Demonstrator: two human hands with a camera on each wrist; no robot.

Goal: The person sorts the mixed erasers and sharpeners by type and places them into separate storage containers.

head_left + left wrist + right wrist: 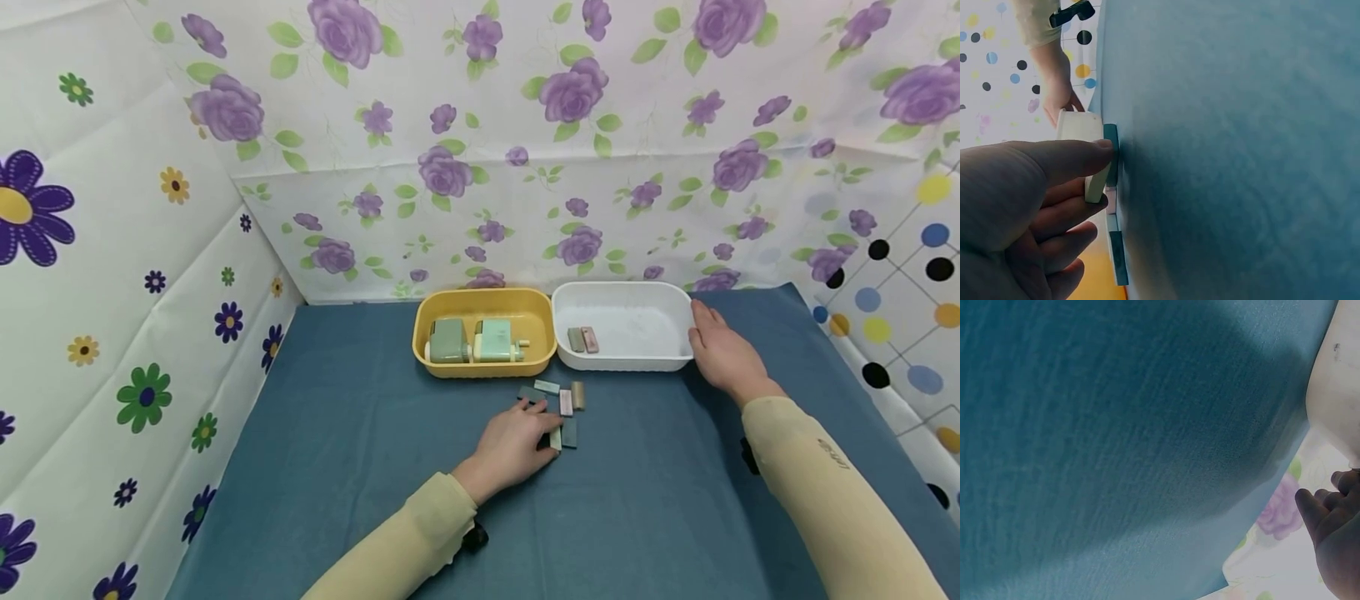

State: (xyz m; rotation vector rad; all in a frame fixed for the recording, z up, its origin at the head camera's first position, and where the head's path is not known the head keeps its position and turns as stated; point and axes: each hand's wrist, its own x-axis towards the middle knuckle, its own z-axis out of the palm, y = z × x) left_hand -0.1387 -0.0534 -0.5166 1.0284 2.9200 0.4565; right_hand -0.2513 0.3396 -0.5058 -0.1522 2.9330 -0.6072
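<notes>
My left hand [513, 446] pinches a pale green, eraser-like block [1095, 186] between thumb and fingers, just above the cloth. Beside it lies a dark teal block [570, 433]. Beyond are a pink block [566, 403], a tan block [577, 395], a light green block [547, 387] and a dark green block [531, 394], partly behind the fingers. Against the right end of the white tray [622, 363] my right hand [723, 350] rests with fairly straight fingers. A grey-green block [575, 339] and a pink block [590, 339] lie inside the tray's left end.
A yellow tray [483, 372] adjoins the white one on the left. It holds a dark green boxy device [448, 340] and a mint one [495, 340], each with pale end parts. Blue cloth [337, 450] covers the table; a flowered sheet [450, 208] hangs behind.
</notes>
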